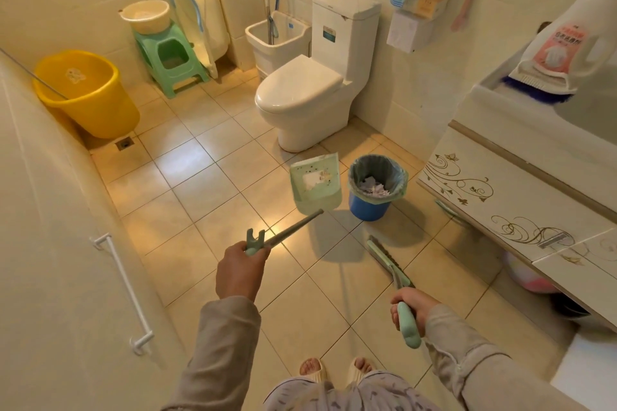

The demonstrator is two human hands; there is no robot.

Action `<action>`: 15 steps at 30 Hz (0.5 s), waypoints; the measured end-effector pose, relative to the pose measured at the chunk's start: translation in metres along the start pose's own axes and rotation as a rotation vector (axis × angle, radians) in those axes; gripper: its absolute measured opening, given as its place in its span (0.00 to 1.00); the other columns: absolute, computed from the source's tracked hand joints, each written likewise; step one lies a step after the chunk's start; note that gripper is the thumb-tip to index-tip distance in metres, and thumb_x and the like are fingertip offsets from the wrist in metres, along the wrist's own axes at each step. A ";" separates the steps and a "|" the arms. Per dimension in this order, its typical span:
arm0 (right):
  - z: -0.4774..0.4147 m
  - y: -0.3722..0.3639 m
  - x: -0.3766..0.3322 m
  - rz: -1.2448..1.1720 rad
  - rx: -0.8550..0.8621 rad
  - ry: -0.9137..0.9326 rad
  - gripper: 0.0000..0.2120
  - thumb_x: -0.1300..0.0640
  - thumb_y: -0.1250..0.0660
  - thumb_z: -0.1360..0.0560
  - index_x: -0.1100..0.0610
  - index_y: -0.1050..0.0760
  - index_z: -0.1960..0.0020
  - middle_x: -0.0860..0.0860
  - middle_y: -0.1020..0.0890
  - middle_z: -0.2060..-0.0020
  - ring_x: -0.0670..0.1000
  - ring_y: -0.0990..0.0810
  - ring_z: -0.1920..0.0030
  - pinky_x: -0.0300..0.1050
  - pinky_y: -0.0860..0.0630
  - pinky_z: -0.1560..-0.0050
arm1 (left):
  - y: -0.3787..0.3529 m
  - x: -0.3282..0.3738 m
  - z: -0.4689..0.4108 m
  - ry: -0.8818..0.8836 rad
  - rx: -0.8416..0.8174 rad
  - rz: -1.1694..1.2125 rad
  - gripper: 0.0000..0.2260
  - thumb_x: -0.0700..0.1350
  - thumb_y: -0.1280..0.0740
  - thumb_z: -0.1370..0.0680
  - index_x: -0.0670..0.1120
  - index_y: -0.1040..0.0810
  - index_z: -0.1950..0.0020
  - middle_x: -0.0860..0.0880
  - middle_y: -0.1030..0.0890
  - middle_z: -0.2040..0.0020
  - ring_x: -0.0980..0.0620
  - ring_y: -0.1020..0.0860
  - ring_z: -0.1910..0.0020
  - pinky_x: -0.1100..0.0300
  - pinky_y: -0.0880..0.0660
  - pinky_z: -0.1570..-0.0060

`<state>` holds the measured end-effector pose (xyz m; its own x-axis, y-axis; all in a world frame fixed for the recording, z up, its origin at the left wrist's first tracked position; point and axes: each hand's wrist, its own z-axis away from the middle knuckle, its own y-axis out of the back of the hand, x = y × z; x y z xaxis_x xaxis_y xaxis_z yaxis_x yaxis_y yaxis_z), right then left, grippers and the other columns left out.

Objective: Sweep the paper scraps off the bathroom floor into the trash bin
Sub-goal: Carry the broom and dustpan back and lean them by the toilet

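Left hand (pixel 241 272) grips the dustpan (pixel 315 183) handle, pan raised ahead beside the trash bin (pixel 376 186), seemingly holding scraps; right hand (pixel 413 305) clasps the broom (pixel 389 260).

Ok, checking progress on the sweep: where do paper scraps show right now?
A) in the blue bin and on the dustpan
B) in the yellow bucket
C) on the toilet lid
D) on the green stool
A: scraps lie inside the blue bin, and a few sit on the dustpan that the left hand holds.
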<state>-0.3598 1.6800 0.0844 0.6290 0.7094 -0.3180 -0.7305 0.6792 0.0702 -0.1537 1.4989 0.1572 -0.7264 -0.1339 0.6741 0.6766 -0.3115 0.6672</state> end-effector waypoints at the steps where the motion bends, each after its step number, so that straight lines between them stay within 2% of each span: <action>1: -0.001 -0.003 -0.001 -0.002 0.002 0.001 0.16 0.66 0.46 0.23 0.60 0.37 0.69 0.53 0.33 0.90 0.48 0.34 0.92 0.29 0.33 0.85 | 0.001 -0.002 -0.001 0.008 -0.016 -0.020 0.16 0.47 0.33 0.23 0.39 0.24 0.40 0.43 0.21 0.55 0.44 0.23 0.56 0.57 0.29 0.57; 4: -0.002 -0.011 -0.004 -0.004 0.003 -0.008 0.15 0.66 0.45 0.23 0.61 0.36 0.69 0.54 0.32 0.90 0.48 0.33 0.92 0.31 0.32 0.85 | 0.001 -0.005 -0.005 0.025 -0.075 -0.180 0.14 0.48 0.34 0.23 0.41 0.23 0.42 0.41 0.19 0.51 0.41 0.21 0.52 0.54 0.25 0.54; 8: -0.005 -0.024 -0.006 -0.058 -0.017 -0.008 0.16 0.66 0.46 0.23 0.60 0.38 0.69 0.54 0.32 0.90 0.48 0.34 0.92 0.30 0.31 0.84 | 0.012 -0.021 -0.016 0.104 -0.106 -0.349 0.13 0.48 0.34 0.24 0.41 0.23 0.45 0.42 0.19 0.53 0.43 0.21 0.55 0.58 0.30 0.60; 13: -0.005 -0.032 -0.006 -0.100 -0.015 -0.007 0.15 0.66 0.45 0.23 0.60 0.38 0.68 0.54 0.32 0.90 0.48 0.33 0.92 0.31 0.31 0.85 | 0.025 -0.050 -0.023 0.161 -0.222 -0.537 0.12 0.46 0.35 0.23 0.41 0.25 0.43 0.44 0.21 0.53 0.47 0.23 0.57 0.59 0.30 0.61; 15: -0.005 -0.035 -0.006 -0.119 -0.009 -0.012 0.15 0.65 0.45 0.23 0.60 0.37 0.68 0.53 0.32 0.90 0.48 0.33 0.92 0.31 0.31 0.85 | 0.027 -0.051 -0.026 0.141 -0.284 -0.602 0.13 0.46 0.38 0.22 0.41 0.25 0.41 0.43 0.20 0.48 0.46 0.21 0.52 0.59 0.29 0.58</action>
<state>-0.3393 1.6506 0.0789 0.7145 0.6260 -0.3124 -0.6527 0.7572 0.0244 -0.1016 1.4725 0.1325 -0.9882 0.0246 0.1509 0.1057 -0.6028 0.7909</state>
